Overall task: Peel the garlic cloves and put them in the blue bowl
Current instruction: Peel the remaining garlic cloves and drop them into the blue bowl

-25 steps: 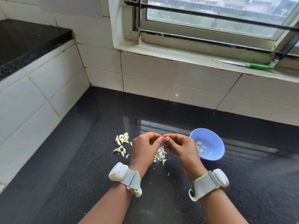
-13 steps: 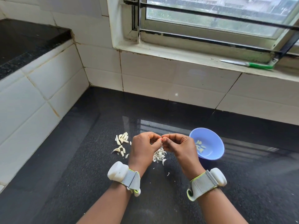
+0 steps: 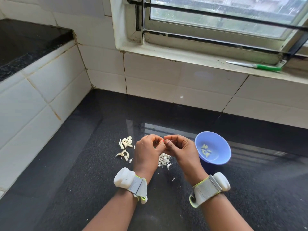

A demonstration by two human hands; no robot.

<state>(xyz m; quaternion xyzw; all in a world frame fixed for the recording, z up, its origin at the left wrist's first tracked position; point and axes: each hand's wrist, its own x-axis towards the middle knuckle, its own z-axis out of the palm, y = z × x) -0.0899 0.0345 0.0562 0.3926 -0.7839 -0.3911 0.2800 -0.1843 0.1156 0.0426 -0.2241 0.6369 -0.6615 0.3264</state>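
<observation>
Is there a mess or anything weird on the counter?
Only peeling mess: papery skins lie scattered on the counter under the hands. A knife lies on the window sill, away from the work.

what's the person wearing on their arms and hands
Both forearms are bare, with no sleeves or gloves. Each wrist carries a grey fabric strap edged in yellow-green, holding a rounded white plastic device: one on the left wrist, one on the right wrist. One fingernail shows red polish.
</observation>
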